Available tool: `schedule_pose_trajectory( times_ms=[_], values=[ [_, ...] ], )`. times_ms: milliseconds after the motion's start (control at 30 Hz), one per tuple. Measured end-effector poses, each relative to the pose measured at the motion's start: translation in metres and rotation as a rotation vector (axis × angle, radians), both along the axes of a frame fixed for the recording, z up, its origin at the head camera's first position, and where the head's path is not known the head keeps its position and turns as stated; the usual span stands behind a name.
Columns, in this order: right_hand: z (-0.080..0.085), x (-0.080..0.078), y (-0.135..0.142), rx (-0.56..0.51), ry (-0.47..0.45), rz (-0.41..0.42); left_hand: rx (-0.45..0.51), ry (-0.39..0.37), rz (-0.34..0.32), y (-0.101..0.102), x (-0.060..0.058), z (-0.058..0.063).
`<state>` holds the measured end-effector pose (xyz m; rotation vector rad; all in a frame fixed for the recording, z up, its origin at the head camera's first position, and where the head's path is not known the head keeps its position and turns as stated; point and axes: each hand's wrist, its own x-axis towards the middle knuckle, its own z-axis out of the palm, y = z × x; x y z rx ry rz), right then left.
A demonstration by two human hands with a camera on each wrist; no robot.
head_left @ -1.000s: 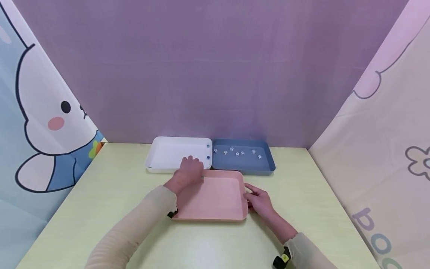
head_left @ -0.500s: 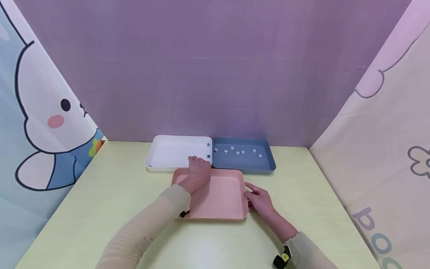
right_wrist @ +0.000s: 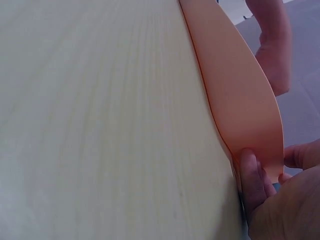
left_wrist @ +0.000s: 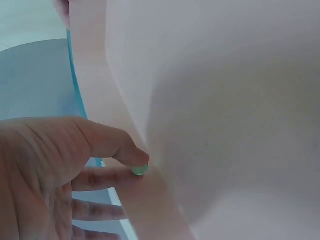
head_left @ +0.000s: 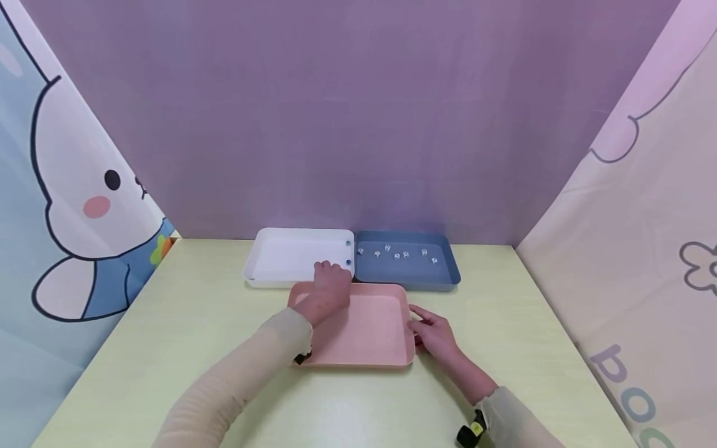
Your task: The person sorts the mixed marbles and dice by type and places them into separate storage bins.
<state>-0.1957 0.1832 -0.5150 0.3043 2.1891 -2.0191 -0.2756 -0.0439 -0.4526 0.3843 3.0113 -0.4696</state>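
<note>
A pink tray point(head_left: 364, 330) lies in the middle of the table. My left hand point(head_left: 332, 287) reaches over its far rim in the head view. In the left wrist view, its thumb and index finger pinch a small green marble point(left_wrist: 140, 170) above the tray's rim; the other fingers extend loosely. My right hand point(head_left: 437, 336) grips the tray's right side, fingers low on the outer wall, as the right wrist view shows. Behind stands a white tray point(head_left: 291, 249) with blue marbles point(head_left: 348, 262) along its right side. The green marble is hidden in the head view.
A dark blue tray point(head_left: 403, 277) adjoins the white tray on its right and holds several small white dice point(head_left: 397, 256). The far trays stand near a purple backdrop point(head_left: 358, 124). Printed cloth point(head_left: 633, 261) hangs at both sides of the table.
Compared with one second ago, my left hand has shifted right along the pink tray's far rim, uncovering its far left corner. My right hand keeps its place on the tray's right side.
</note>
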Motion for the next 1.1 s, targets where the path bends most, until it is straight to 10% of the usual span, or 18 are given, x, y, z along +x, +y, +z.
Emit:
schedule_pose_trajectory(
  times_ms=[333,600,1100],
  values=[
    [-0.002,0.001,0.003,0.020,-0.022,-0.019,0.413,-0.195,0.193,-0.012,0.013,0.012],
    [-0.001,0.001,0.004,-0.008,-0.018,-0.012,0.617,-0.153,0.065,-0.026,-0.010,0.005],
    [-0.002,0.002,0.001,-0.029,-0.010,0.016,1.011,-0.053,0.031,-0.039,-0.047,-0.015]
  ],
)
